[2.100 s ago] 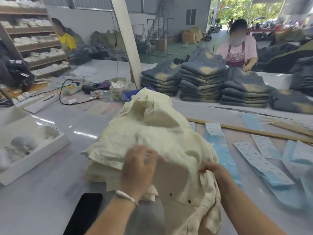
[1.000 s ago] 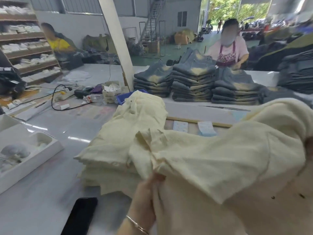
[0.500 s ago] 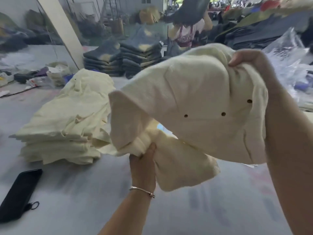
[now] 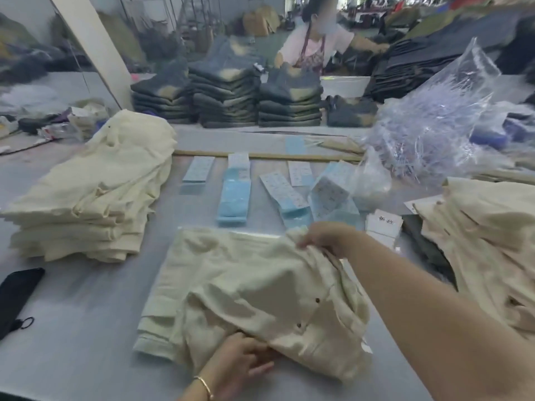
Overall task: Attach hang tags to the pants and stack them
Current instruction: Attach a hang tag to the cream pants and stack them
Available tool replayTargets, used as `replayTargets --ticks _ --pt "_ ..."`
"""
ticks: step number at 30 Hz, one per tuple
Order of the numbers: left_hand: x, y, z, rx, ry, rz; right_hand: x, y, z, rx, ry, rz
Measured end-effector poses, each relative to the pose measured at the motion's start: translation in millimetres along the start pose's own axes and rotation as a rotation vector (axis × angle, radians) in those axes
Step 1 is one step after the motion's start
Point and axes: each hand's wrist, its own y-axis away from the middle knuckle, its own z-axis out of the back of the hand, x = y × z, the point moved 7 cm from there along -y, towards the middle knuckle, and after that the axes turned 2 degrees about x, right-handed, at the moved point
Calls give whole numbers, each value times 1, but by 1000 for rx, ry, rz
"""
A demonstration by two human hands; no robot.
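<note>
grey and smooth, the surface (image 4: 86, 308) sits in a large workroom crowded with heaps of clothing. a pair of cream pants (image 4: 254, 296) lies partly folded in the middle of it, close to the person. the left hand (image 4: 240, 363) rests at the near edge of the pants, fingertips tucked just under a fold; whether the fingers pinch the cloth or only touch it cannot be told. a thin bracelet (image 4: 204, 383) circles that wrist. the right hand (image 4: 327, 235) grips the far right corner of the pants, fingers curled round a bunched bit of fabric and lifting it slightly.

to the left stands a stack of cream pants (image 4: 95, 192), folded and well apart from the pair being handled. another pile of cream pants (image 4: 486, 244) lies at the right edge. between them, beyond the pants, rows of blue and white hang tags (image 4: 234, 195) are spread on the surface, with a small white card (image 4: 383, 222) just beside the right hand. a clear plastic bag of tag fasteners (image 4: 434, 120) slumps at the back right. a dark phone (image 4: 17, 293) lies near the left edge. farther back, stacks of dark jeans (image 4: 225, 94) line up, and another person (image 4: 315, 44) stands behind them.
</note>
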Motion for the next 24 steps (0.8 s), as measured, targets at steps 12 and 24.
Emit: replayTargets --ticks 12,24 --pt "-113 55 181 -940 -796 -454 -57 -10 0 -160 775 87" --pt "-125 -36 133 -448 -996 -360 -3 55 1 -476 339 321"
